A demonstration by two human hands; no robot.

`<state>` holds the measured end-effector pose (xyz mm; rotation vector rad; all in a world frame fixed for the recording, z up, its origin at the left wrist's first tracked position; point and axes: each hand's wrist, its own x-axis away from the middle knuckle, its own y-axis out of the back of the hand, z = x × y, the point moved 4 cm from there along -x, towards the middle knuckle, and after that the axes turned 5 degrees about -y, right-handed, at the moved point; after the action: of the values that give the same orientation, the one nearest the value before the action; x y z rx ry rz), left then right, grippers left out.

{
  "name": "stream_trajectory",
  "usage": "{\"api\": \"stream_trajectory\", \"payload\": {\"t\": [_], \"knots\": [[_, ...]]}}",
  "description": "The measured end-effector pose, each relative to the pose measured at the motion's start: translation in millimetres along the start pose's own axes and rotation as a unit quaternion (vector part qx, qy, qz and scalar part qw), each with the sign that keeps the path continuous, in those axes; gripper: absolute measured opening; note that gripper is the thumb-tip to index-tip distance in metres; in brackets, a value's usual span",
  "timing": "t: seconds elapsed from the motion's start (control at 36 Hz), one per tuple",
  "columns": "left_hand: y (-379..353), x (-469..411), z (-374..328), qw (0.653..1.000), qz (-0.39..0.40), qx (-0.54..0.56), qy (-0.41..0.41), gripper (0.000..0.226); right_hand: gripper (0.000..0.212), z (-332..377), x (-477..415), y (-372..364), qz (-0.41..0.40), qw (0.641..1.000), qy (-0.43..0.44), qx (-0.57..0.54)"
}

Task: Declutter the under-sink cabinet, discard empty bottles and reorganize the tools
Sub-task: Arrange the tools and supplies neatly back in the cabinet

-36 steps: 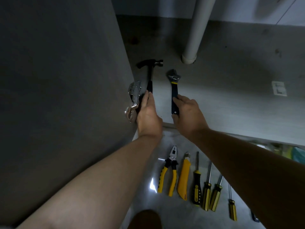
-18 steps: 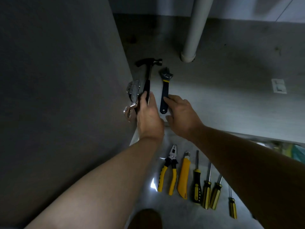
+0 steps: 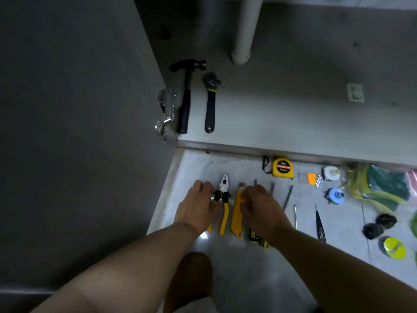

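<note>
On the cabinet floor [image 3: 282,114] a black hammer [image 3: 186,102] and a black adjustable wrench [image 3: 210,105] lie side by side at the left, heads pointing inward. Below the cabinet edge, yellow-handled pliers [image 3: 224,208] and a yellow utility knife [image 3: 235,220] lie on the tiled floor. My left hand [image 3: 198,206] covers the pliers' left handle, fingers curled at the joint. Next to it, my right hand [image 3: 259,208] curls its fingers on the knife's edge and hides the handles of several screwdrivers [image 3: 287,199].
The open cabinet door [image 3: 67,132] with its metal hinge [image 3: 165,109] stands at the left. A white drain pipe [image 3: 244,30] drops into the cabinet. A yellow tape measure [image 3: 282,168], hex keys [image 3: 310,178], sponges [image 3: 383,188] and small items lie on the floor at right.
Both hands left the hammer and wrench in the cabinet and came down to the floor tools. The wrench now lies close beside the hammer. The view has tilted downward.
</note>
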<state>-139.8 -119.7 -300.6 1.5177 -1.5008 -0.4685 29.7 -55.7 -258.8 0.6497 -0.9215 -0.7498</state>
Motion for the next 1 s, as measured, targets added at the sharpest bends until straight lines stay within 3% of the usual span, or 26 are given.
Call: {"api": "stream_trajectory", "payload": {"t": [0.06,0.22,0.31,0.42,0.53,0.61,0.67,0.78,0.92,1.0], "knots": [[-9.1,3.4,4.8,0.998,0.046,0.029,0.024,0.037,0.017,-8.4,7.7,-15.2,0.006,0.999,-0.040,0.008],[-15.5,-2.6,-0.7,0.995,0.070,0.037,0.061,0.057,0.026,-9.9,12.3,-47.1,0.027,0.990,-0.131,0.038],[-19.4,-4.8,-7.2,0.995,0.061,0.019,0.075,0.058,0.023,-3.8,7.8,-51.0,0.021,0.983,-0.163,0.085],[-22.7,-7.5,-14.7,0.991,0.073,0.028,0.111,0.067,0.012,-2.5,0.8,-49.3,0.049,0.975,-0.205,0.065],[-23.6,-9.5,-26.7,0.988,0.063,-0.027,0.136,0.059,0.020,-4.5,0.9,-42.3,0.072,0.975,-0.208,0.036],[-20.0,-8.9,-31.5,0.984,0.053,-0.124,0.112,0.045,0.022,-8.5,2.4,-37.8,0.089,0.974,-0.207,0.016],[-18.4,-6.8,-30.3,0.980,0.068,-0.150,0.113,0.052,0.021,-13.0,2.6,-33.4,0.104,0.971,-0.217,-0.003],[-15.5,-2.1,-25.0,0.984,0.085,-0.110,0.111,0.055,0.024,-22.3,2.3,-16.4,0.097,0.969,-0.212,-0.080],[-14.7,-0.8,-25.9,0.992,0.070,-0.105,0.018,0.060,0.015,-23.5,6.5,11.8,0.077,0.971,-0.152,-0.167],[-9.0,1.5,-32.9,0.998,0.020,-0.035,-0.047,0.058,0.016,-20.2,7.9,38.1,0.026,0.985,-0.095,-0.144]]}}
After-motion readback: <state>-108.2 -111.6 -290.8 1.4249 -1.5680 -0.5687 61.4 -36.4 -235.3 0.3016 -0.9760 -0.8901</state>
